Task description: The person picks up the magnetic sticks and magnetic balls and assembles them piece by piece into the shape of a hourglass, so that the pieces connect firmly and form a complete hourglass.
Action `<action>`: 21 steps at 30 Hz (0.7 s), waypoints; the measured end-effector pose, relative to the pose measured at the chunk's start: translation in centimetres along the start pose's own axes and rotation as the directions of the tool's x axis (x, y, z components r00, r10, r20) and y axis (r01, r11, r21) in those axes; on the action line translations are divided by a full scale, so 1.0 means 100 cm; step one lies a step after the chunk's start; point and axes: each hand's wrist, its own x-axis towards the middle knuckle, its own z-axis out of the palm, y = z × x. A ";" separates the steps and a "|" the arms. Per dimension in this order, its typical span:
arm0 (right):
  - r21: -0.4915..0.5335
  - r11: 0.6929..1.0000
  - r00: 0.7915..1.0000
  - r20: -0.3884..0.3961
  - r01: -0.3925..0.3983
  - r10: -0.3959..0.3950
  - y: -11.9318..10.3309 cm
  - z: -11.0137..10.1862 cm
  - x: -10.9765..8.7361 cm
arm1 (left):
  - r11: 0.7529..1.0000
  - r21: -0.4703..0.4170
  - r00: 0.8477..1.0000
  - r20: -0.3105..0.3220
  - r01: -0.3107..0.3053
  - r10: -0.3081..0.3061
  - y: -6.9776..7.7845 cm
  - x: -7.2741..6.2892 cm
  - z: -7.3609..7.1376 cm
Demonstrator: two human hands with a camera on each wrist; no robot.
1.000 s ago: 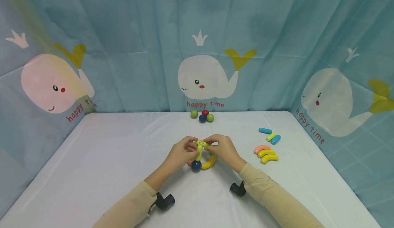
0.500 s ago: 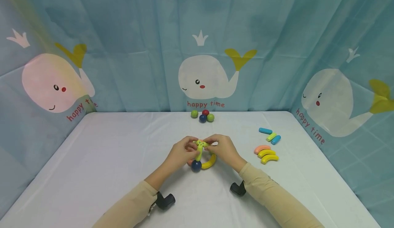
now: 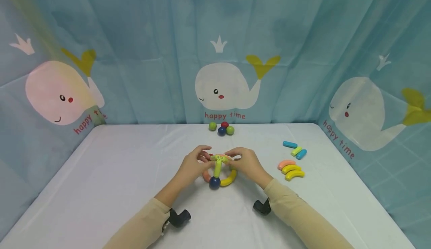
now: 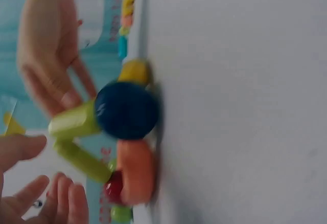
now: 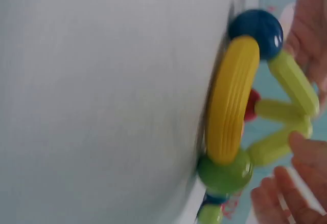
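Observation:
A small ball-and-rod toy frame stands on the table between the hands. Its base is a ring with a dark blue ball (image 3: 214, 183), a yellow curved rod (image 3: 228, 178), a salmon curved rod (image 4: 138, 173), a red ball (image 4: 114, 187) and a green ball (image 5: 225, 173). Three straight light-green rods (image 3: 218, 169) lean inward and meet at the top. My left hand (image 3: 192, 168) is beside the top, thumb and fingers spread apart around nothing. Opposite it, my right hand (image 3: 249, 166) has its thumb overlapping a green rod's upper end in the right wrist view, fingers loosely extended below.
Several loose balls (image 3: 221, 131) sit at the table's back edge. To the right lie short straight rods (image 3: 290, 144) in blue and light green, with salmon and yellow curved rods (image 3: 294, 174) nearer. A patterned blue curtain (image 3: 151, 54) hangs behind the white table (image 3: 111, 174).
My left hand has drawn back from the green rods, its thumb and fingers parting. The right hand has shifted slightly outward. The frame stays standing, with more of its salmon side showing.

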 end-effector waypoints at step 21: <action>0.064 0.962 0.950 0.182 -0.267 0.252 0.018 -0.003 0.018 | 0.984 -0.078 0.980 0.130 0.159 -0.148 -0.037 0.009 -0.018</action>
